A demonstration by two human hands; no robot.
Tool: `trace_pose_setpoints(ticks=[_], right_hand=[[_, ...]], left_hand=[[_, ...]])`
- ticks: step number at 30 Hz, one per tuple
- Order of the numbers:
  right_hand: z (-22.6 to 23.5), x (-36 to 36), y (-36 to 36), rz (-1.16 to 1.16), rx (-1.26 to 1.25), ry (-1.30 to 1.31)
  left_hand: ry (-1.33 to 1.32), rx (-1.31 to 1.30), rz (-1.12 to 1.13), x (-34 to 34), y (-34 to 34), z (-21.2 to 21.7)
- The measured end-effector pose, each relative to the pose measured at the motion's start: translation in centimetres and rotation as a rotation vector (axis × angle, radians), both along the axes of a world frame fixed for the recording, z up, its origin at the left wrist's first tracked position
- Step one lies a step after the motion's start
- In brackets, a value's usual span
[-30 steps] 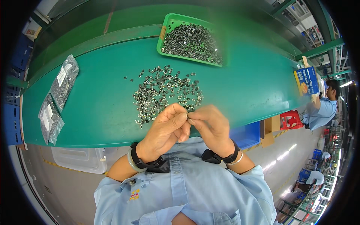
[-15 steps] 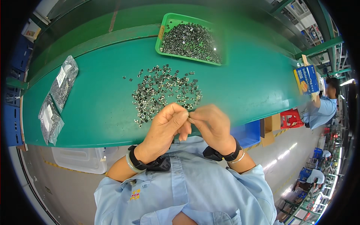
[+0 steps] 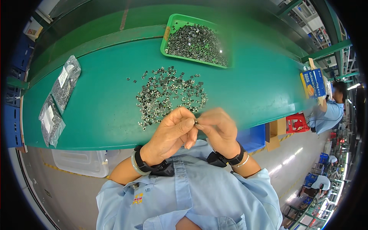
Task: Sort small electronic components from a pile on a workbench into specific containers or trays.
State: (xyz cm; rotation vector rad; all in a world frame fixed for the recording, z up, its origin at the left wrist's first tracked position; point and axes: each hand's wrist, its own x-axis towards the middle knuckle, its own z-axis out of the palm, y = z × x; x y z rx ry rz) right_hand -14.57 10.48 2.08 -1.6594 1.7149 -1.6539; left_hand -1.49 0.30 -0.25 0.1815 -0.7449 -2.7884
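Both hands meet at the near edge of the green table [image 3: 103, 115]. My left hand [image 3: 171, 132] is closed in a pinch, its thumb and forefinger at a small dark part [image 3: 196, 122]. From the other side my right hand [image 3: 219, 129] pinches the same part between thumb and forefinger. The part is too small to name and mostly covered by the fingertips. Just beyond the hands lies a loose spread of small black-and-silver metal parts [image 3: 163, 94]. A black band with a dark device sits on each wrist.
A green tray [image 3: 164, 45] heaped with similar small parts stands at the far side. Two clear bags [image 3: 66, 82] of parts lie at the left. A blue bin [image 3: 251, 138] and a clear plastic box [image 3: 78, 161] are below the table edge. One person [image 3: 327, 111] works at the right.
The fingertips have come slightly down toward me and turned, so the small dark part shows more between them. The spread of parts and the tray look the same.
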Motion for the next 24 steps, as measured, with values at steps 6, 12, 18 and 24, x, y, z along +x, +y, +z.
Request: trace_pose_setpoints(ticks=[6,12,18,24], right_hand=[[0.1,-0.4,-0.2,0.05,-0.016,0.081],[-0.4,-0.5,-0.2,0.056,0.005,0.04],[-0.9,-0.2,0.1,0.048,0.043,-0.154],[-1.1,-0.1,0.1,0.062,0.06,-0.261]], left_hand=[[-0.038,-0.009,-0.023,0.2,-0.4,0.5],[-0.122,-0.11,-0.02,0.3,-0.7,0.9],[-0.147,-0.075,-0.02,0.3,-0.7,1.4],[-0.13,-0.118,-0.022,0.4,-0.7,1.1]])
